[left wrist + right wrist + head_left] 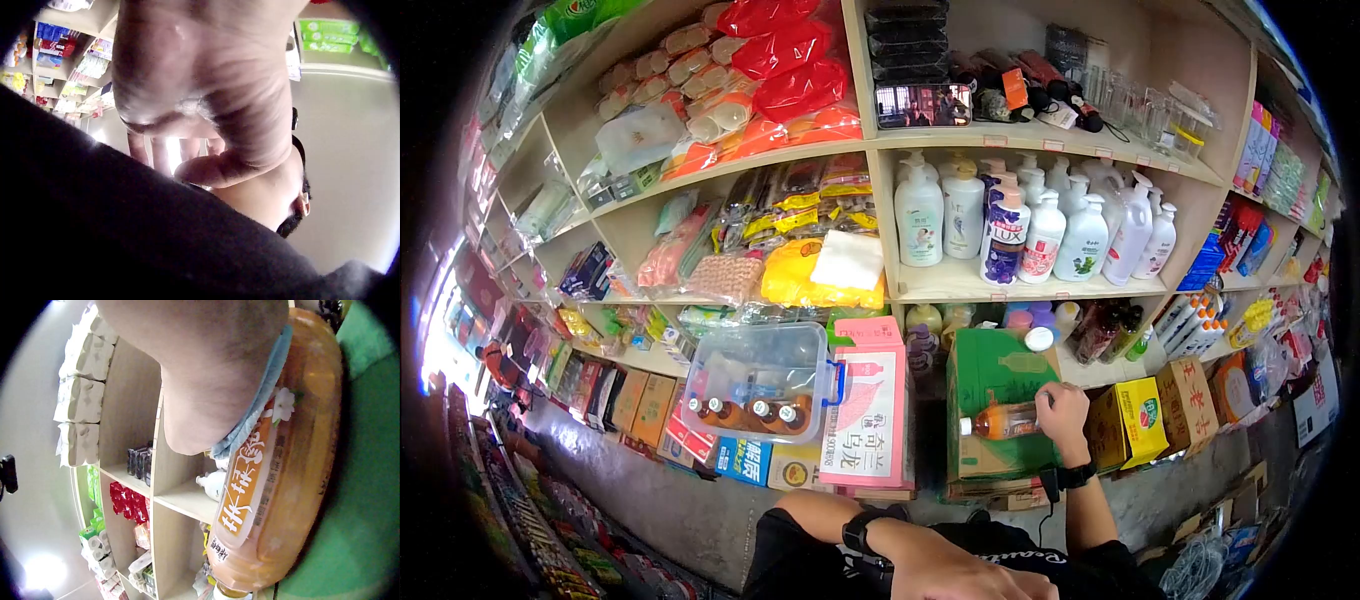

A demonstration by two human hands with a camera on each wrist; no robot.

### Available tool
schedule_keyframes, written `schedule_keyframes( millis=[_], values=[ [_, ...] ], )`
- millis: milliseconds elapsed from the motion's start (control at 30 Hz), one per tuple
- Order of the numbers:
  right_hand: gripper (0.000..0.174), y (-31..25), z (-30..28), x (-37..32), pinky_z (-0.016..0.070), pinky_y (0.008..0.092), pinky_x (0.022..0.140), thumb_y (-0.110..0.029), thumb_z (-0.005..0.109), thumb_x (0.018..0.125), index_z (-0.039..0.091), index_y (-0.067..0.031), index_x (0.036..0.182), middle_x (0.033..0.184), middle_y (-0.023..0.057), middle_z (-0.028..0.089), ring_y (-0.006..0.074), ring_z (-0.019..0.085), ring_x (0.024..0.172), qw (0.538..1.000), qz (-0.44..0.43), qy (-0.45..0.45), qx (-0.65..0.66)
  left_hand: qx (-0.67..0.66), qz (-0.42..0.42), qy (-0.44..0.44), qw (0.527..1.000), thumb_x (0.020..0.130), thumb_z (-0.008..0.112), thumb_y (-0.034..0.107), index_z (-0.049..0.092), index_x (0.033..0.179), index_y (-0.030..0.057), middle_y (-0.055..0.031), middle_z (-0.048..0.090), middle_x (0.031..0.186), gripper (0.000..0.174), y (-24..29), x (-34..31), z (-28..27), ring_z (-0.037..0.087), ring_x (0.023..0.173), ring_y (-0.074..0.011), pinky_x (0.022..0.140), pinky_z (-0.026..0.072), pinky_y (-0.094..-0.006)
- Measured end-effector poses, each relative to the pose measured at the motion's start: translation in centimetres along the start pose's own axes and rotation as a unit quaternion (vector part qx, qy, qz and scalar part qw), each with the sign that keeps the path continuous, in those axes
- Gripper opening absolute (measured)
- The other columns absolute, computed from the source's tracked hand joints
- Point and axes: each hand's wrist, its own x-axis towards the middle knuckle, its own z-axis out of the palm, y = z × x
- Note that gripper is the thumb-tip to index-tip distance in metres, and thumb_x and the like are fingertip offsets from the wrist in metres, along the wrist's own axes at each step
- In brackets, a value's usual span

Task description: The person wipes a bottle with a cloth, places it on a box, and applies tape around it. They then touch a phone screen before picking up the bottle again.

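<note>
My right hand [1062, 415] grips the lower half of a tea bottle [1006, 421] that lies on its side on a green carton [990, 372]. The bottle is clear, with amber drink, a white cap pointing left and an orange label with a white flower. In the right wrist view a light blue cloth [253, 403] shows between the palm and the bottle [294, 481]; the fingertips are hidden. My left hand [970, 578] hovers near my body, away from the cartons. Its fingers [164, 156] extend loosely, with nothing seen in them.
To the left, a clear plastic tub [760, 350] with blue handles holds several similar bottles. A pink carton [867, 400] stands between tub and green carton. Pump bottles [920, 215] fill the shelf ahead. A yellow box [1140, 420] stands right of my right hand.
</note>
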Motion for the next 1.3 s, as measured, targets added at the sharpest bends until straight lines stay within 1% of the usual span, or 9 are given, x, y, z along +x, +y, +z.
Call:
schedule_keyframes(
  millis=[633,733,800,833,900,1067,1167,1200,1300],
  values=[
    [0.016,0.2,0.2,0.0,0.053,0.0506,0.066,-0.019,0.067,0.081,0.071,-0.007,0.072,0.072,0.0171,0.068,0.0411,0.066,0.068,1.0,0.0,0.007,-0.004,0.071,-0.002,-0.009,0.997,0.106,0.053,0.021,0.068,0.117,-0.0042,-0.026,0.067,0.124,0.031,1.1,0.8,-1.0,0.064,0.11,-0.0488,0.095,0.0509,-0.0572],
    [0.016,0.4,0.4,-0.1,0.0523,0.0507,0.065,-0.02,0.067,0.081,0.071,-0.0071,0.072,0.071,0.0173,0.068,0.0409,0.066,0.067,1.0,-0.003,0.015,-0.003,0.182,0.02,-0.046,0.982,0.106,0.055,0.023,0.069,0.118,-0.0014,-0.0244,0.067,0.126,0.031,1.8,0.5,-1.9,0.063,0.112,-0.0484,0.096,0.0509,-0.056],
    [0.016,0.2,0.2,-0.1,0.0518,0.0511,0.065,-0.02,0.066,0.08,0.071,-0.007,0.072,0.071,0.0173,0.067,0.0408,0.065,0.068,1.0,-0.003,0.013,0.013,0.16,-0.051,-0.055,0.984,0.107,0.056,0.03,0.072,0.118,0.0107,-0.0222,0.067,0.127,0.028,2.3,0.3,-2.5,0.06,0.119,-0.0493,0.098,0.0485,-0.0597],
    [0.016,0.1,0.1,-0.2,0.0518,0.0511,0.065,-0.02,0.066,0.08,0.071,-0.007,0.072,0.071,0.0173,0.067,0.0408,0.065,0.068,1.0,-0.001,0.013,0.013,0.206,-0.077,-0.029,0.975,0.096,0.059,0.004,0.065,0.101,0.0054,-0.0136,0.065,0.127,0.008,2.4,-0.6,-3.5,0.058,0.123,-0.0394,0.103,0.0455,-0.0562],
    [0.016,0.1,0.2,-0.2,0.0519,0.0511,0.065,-0.019,0.066,0.08,0.071,-0.0067,0.072,0.071,0.0178,0.067,0.0417,0.065,0.068,1.0,-0.006,0.02,-0.003,0.353,-0.152,0.045,0.922,0.083,0.058,-0.003,0.064,0.095,0.0059,-0.0115,0.066,0.124,0.016,2.2,-2.2,-5.2,0.059,0.12,-0.039,0.103,0.0453,-0.0557],
    [0.016,0.0,0.2,0.1,0.0519,0.0518,0.067,-0.02,0.066,0.08,0.07,-0.0067,0.071,0.071,0.0189,0.067,0.0425,0.064,0.068,0.999,-0.012,0.028,-0.01,0.6,-0.329,0.2,0.701,0.092,0.072,0.01,0.066,0.118,0.0083,-0.0097,0.068,0.133,0.027,-3.0,-12.4,-11.9,0.062,0.128,-0.0319,0.109,0.0462,-0.0476],
    [0.017,0.1,0.4,-0.2,0.0517,0.0523,0.067,-0.02,0.066,0.08,0.071,-0.0067,0.071,0.071,0.019,0.067,0.0423,0.064,0.068,1.0,-0.008,0.027,-0.012,0.644,-0.336,0.259,0.636,0.095,0.076,0.02,0.064,0.13,0.0071,-0.0127,0.065,0.139,0.04,-5.6,-16.0,-13.2,0.061,0.129,-0.0341,0.112,0.0456,-0.0472],
    [0.017,0.1,0.5,-0.4,0.0517,0.0525,0.068,-0.02,0.066,0.08,0.071,-0.0067,0.071,0.072,0.0188,0.068,0.042,0.064,0.068,0.999,-0.006,0.032,-0.021,0.624,-0.348,0.274,0.644,0.095,0.08,0.031,0.06,0.14,0.0056,-0.0153,0.061,0.143,0.055,-6.6,-16.4,-13.3,0.059,0.131,-0.0362,0.114,0.0453,-0.0462],
    [0.018,-0.1,0.3,-0.2,0.052,0.0522,0.068,-0.021,0.066,0.08,0.072,-0.0065,0.072,0.072,0.0185,0.069,0.0418,0.065,0.068,0.999,0.0,0.016,-0.03,0.612,-0.349,0.283,0.651,0.094,0.082,0.035,0.059,0.142,0.0048,-0.0163,0.061,0.145,0.062,-9.0,-16.9,-13.7,0.058,0.134,-0.0366,0.115,0.0452,-0.0453]
  ],
)
